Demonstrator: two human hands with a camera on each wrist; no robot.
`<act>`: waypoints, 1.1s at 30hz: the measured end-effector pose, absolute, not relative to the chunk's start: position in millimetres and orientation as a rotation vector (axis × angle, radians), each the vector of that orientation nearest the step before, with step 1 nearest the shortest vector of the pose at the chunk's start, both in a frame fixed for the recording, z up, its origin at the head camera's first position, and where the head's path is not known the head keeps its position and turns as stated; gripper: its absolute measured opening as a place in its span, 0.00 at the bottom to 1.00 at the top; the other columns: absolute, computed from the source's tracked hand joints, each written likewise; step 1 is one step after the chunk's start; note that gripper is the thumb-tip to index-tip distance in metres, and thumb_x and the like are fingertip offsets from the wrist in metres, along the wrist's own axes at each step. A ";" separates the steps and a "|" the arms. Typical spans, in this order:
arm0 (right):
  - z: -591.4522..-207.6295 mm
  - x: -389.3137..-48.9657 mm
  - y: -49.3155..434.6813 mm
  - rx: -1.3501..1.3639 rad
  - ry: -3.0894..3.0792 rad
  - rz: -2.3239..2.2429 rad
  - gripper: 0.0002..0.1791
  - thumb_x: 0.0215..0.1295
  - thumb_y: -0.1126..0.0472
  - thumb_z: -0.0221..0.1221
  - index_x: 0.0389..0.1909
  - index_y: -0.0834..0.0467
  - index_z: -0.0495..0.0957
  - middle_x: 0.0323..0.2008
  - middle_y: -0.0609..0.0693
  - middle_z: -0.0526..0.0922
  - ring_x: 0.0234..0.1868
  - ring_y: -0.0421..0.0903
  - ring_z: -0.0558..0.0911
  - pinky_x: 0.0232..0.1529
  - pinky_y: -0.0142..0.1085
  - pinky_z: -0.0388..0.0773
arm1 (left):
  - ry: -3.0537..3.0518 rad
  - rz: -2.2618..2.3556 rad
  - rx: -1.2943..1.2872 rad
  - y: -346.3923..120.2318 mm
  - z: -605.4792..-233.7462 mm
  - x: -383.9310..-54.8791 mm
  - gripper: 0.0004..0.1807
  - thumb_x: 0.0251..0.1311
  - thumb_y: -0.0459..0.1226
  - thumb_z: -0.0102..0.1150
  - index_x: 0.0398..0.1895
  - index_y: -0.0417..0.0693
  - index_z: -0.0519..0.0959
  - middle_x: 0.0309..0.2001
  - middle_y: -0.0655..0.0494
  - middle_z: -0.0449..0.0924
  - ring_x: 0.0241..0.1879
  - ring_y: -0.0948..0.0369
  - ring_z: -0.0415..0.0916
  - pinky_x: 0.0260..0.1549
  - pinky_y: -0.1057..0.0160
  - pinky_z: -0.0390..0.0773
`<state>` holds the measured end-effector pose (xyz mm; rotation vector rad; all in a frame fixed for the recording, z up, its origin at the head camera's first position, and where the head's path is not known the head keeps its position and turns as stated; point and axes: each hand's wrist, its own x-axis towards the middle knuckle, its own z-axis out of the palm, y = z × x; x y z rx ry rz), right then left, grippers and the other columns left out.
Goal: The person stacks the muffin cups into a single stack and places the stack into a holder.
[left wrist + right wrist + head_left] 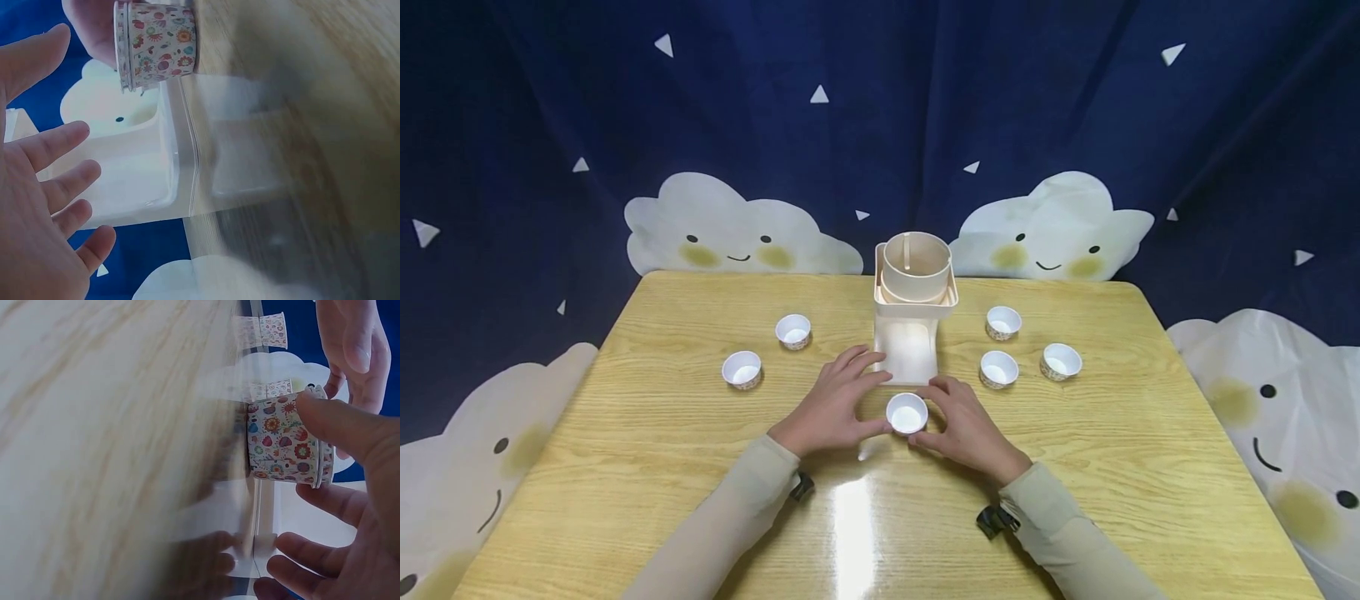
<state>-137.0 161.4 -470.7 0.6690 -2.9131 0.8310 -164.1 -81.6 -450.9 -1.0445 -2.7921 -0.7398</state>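
A small paper cup (907,414) with a white inside and a floral print outside stands on the table just in front of a beige plastic stand (907,346). Its rim looks doubled in the left wrist view. My right hand (966,425) pinches this cup (281,440) between thumb and index finger near the rim, the other fingers spread toward the stand. On the cup's other side is my left hand (838,404), fingers spread and nearly straight. In the left wrist view a gap shows between the left fingers (69,184) and the cup (161,44).
A round beige container (916,279) sits atop the stand at the back. Two more paper cups (793,331) (742,370) stand to the left. Three others, a far cup (1003,322), a nearer cup (998,369) and an outer cup (1061,362), stand to the right. A dark blue curtain (895,125) hangs behind.
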 end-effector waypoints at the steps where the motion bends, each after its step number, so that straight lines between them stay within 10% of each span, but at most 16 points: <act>1: -470.8 -137.0 161.5 0.669 -2.914 0.829 0.34 0.46 0.49 0.77 0.56 0.54 0.78 0.60 0.63 0.76 0.61 0.61 0.74 0.62 0.56 0.71 | -2.791 -0.736 -1.043 -82.1 -450.9 -164.2 0.36 0.51 0.56 0.69 0.63 0.51 0.76 0.72 0.51 0.66 0.76 0.48 0.54 0.66 0.40 0.64; 33: -471.1 -135.5 160.1 0.670 -2.923 0.841 0.37 0.48 0.47 0.75 0.59 0.57 0.77 0.63 0.65 0.73 0.64 0.63 0.72 0.64 0.57 0.69 | -2.791 -0.749 -0.715 -169.9 -424.1 -197.5 0.33 0.53 0.49 0.70 0.60 0.43 0.77 0.70 0.44 0.67 0.74 0.43 0.54 0.66 0.32 0.58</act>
